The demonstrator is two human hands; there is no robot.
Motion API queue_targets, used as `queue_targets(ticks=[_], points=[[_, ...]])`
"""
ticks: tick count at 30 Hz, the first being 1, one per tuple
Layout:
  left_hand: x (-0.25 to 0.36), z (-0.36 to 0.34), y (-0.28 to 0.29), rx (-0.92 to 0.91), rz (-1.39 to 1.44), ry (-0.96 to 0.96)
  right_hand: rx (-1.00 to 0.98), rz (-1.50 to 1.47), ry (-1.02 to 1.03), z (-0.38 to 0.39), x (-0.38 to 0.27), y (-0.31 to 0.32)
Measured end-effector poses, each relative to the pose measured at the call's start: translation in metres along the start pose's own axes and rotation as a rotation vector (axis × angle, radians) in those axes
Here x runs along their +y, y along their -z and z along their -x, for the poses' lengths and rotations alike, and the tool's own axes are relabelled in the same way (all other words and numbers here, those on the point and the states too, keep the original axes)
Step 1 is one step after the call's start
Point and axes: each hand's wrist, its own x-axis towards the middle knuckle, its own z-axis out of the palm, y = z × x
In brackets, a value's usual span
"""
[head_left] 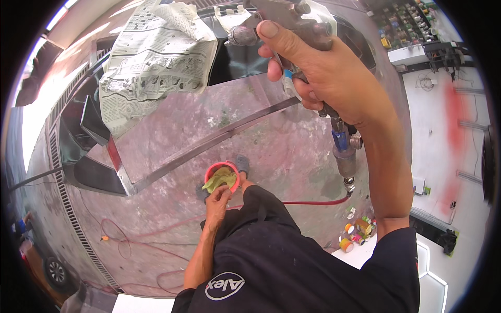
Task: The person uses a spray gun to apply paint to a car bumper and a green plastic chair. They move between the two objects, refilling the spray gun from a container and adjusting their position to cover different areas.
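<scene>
My right hand (326, 73) is closed round a metal spray gun (282, 15) held high at the upper right, with a blue-banded fitting (342, 156) and red hose (313, 202) hanging below it. My left hand (219, 198) grips a red container (210, 171) low in the middle, with a crumpled yellow-green cloth (219, 180) inside. Beyond them is a long grey frame (219, 134) with dark panels (94, 177) at its left end. Newspaper sheets (151, 57) cover dark surfaces at the top.
My feet (242, 164) stand on stained floor. A drain grate (78, 229) runs down the left, near a car wheel (55, 268). Hose loops (122, 240) lie on the floor. Small cans (346, 244) sit at the lower right, a white wall (433, 120) and crowded shelf (412, 26) at the right.
</scene>
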Motion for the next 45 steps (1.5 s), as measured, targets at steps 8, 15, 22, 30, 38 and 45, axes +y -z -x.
queue_targets(ticks=[8,15,22,30,38,45], points=[[0.006,0.005,-0.001,0.003,0.016,-0.007,0.215,-0.16,0.329,0.025,0.071,-0.038],[0.017,0.012,0.001,0.021,-0.046,-0.021,0.084,-0.262,0.11,0.048,0.091,-0.034],[0.012,0.017,0.003,0.015,-0.1,0.003,0.338,-0.292,0.05,0.052,0.12,-0.003],[0.011,0.018,0.001,-0.001,-0.141,0.0,0.442,-0.383,-0.133,0.07,0.142,0.002],[0.016,0.025,-0.014,0.002,-0.138,-0.018,0.357,-0.488,-0.05,0.085,0.148,-0.017],[-0.052,0.03,0.054,0.069,-0.347,-0.061,0.265,-0.393,-0.132,0.126,0.188,-0.074]])
